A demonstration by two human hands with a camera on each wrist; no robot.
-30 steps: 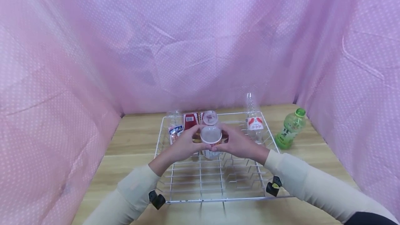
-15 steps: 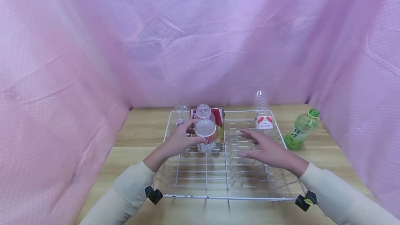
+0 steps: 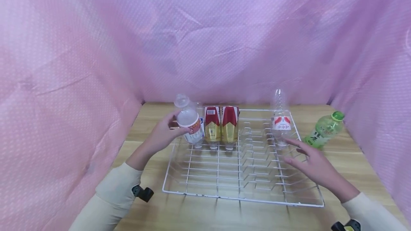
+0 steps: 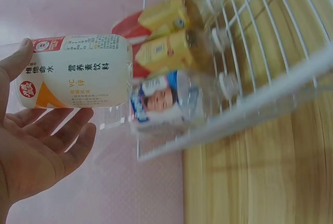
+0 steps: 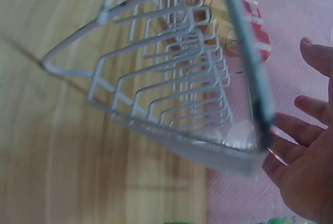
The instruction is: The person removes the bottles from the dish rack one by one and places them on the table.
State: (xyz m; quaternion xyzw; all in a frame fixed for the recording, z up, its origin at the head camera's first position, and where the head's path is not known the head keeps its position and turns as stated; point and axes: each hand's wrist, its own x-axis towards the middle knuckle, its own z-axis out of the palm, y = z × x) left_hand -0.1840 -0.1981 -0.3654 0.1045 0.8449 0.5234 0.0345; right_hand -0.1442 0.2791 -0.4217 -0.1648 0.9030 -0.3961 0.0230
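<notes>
My left hand (image 3: 162,133) grips an uncapped clear drink bottle (image 3: 194,131) with a white, red and orange label. It hangs over the back left of the white wire rack (image 3: 217,198); in the left wrist view, the thumb crosses the bottle (image 4: 78,78) and several fingers extend below it. Beside it, two red-and-gold bottles (image 3: 212,126) stand neck down in the rack. A blue-and-white labelled bottle (image 4: 166,99) is mostly hidden from the head view. My right hand (image 3: 316,165), fingers apart and holding nothing, is over the rack's right edge, near a clear bottle (image 3: 282,123) with a red-and-white label.
A green tea bottle (image 3: 327,129) leans or stands tilted on the wooden table (image 3: 350,159), right of the rack. Bent wire prongs (image 3: 253,163) rise in the rack's right half. Pink dotted cloth (image 3: 218,45) hangs behind and at both sides.
Both hands were on the white-labelled bottle. My right hand has let go and moved right; my left has carried the bottle left, uncovering the red-and-gold bottles. The head view has shifted.
</notes>
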